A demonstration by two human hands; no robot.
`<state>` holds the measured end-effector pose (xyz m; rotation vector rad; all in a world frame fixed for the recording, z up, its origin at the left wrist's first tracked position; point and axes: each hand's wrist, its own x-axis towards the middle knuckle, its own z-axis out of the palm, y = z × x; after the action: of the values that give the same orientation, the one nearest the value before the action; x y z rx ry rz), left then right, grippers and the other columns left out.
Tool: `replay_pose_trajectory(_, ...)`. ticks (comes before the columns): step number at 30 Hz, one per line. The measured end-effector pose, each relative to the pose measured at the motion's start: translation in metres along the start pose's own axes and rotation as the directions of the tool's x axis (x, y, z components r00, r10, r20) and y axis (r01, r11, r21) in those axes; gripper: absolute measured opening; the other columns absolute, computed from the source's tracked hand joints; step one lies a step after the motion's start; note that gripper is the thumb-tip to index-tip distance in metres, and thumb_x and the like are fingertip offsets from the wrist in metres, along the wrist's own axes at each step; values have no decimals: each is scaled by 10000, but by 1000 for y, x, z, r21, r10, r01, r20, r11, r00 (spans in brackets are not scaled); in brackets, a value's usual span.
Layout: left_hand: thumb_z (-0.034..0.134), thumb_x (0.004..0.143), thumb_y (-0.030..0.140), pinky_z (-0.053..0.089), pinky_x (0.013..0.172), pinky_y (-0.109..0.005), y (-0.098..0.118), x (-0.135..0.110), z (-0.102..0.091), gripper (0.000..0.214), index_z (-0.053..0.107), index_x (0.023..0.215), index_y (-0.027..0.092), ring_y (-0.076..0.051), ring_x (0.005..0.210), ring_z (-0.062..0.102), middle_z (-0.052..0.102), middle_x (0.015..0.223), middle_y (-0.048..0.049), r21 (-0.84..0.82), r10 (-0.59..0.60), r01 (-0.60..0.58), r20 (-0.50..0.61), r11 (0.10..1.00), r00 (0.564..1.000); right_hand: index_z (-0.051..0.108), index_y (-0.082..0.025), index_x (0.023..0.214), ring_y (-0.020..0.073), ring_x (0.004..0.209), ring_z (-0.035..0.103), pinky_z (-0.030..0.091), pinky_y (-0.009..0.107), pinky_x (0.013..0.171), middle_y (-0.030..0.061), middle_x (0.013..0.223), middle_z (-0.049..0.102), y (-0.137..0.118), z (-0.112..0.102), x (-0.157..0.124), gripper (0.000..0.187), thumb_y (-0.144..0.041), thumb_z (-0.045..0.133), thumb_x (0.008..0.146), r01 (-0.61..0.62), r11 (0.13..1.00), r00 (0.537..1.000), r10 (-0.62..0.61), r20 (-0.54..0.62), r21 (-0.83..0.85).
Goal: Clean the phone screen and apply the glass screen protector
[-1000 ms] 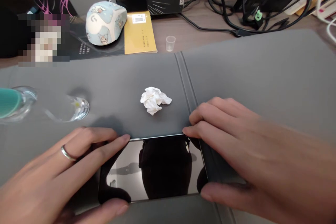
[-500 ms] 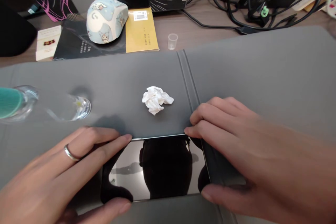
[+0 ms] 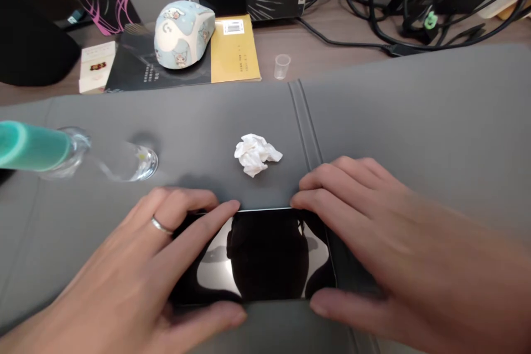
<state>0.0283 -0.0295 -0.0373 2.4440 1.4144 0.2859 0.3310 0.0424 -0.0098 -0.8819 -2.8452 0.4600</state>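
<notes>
A phone [image 3: 269, 257] with a dark, glossy screen lies sideways in front of me, mirroring a head and bright patches. My left hand [image 3: 166, 254], with a silver ring on one finger, spans its left part, index fingertip at the far edge and thumb at the near edge. My right hand [image 3: 365, 238] grips the right end the same way, fingers at the far corner and thumb at the near one. Just beyond the phone is a crumpled white tissue [image 3: 256, 155], touched by neither hand.
A clear bottle [image 3: 145, 163] with a teal part lies at left on the grey mat [image 3: 415, 116]. Behind the mat are a small clear cup [image 3: 282, 66], a patterned mouse [image 3: 182, 36] on a yellow-and-black book [image 3: 234, 55], and tangled black cables [image 3: 373, 11].
My left hand has slid right along the phone, its index finger and thumb now nearer the middle. The right hand keeps its hold. The whole view has shifted slightly.
</notes>
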Motion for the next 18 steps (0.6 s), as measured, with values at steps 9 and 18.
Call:
replay_pose_trajectory(9,746,942,605,532,905,-462,7,14,1,707,485,1527,305,-302,1127,574,562,1372,-91,-64,24,-25,-13,998,1000,666,-168,1049,286,859,548,485,449,707,115,1028,652,1,-1,3,474,-554,859,853,49,999,999,-49,8,-2)
replay_pose_trajectory(18,730,975,552,522,926,-477,10,14,-2,646,492,1522,303,-304,1131,575,571,1358,-95,-136,25,-24,1,990,1000,674,-157,1084,299,886,559,476,444,738,123,1046,644,-1,-1,3,424,-513,818,906,57,998,998,-57,19,29)
